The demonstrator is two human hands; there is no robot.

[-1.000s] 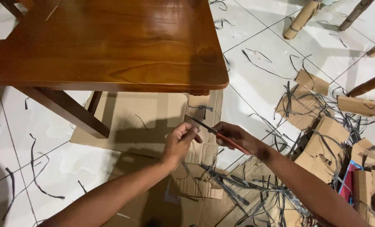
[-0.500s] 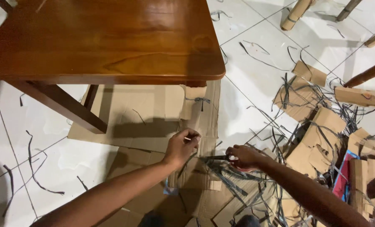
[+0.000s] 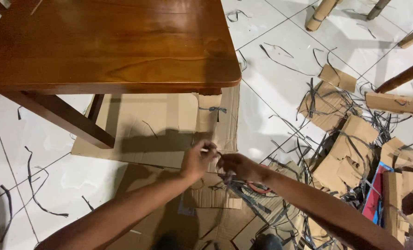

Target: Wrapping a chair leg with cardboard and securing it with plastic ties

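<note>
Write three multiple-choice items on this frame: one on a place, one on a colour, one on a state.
1. Where are both hands?
A. on the table top
B. low over the flattened cardboard on the floor
C. at the chair legs

2. What colour is the floor?
A. white tiles
B. green carpet
C. black stone

3. How do the two hands stand?
A. far apart
B. close together, fingers pinching at one spot
C. flat, palms down

Key:
1 B, the left hand and right hand hover over the cardboard beside the wooden table.
2 A, the floor is white tile.
3 B, fingertips nearly meet.
</note>
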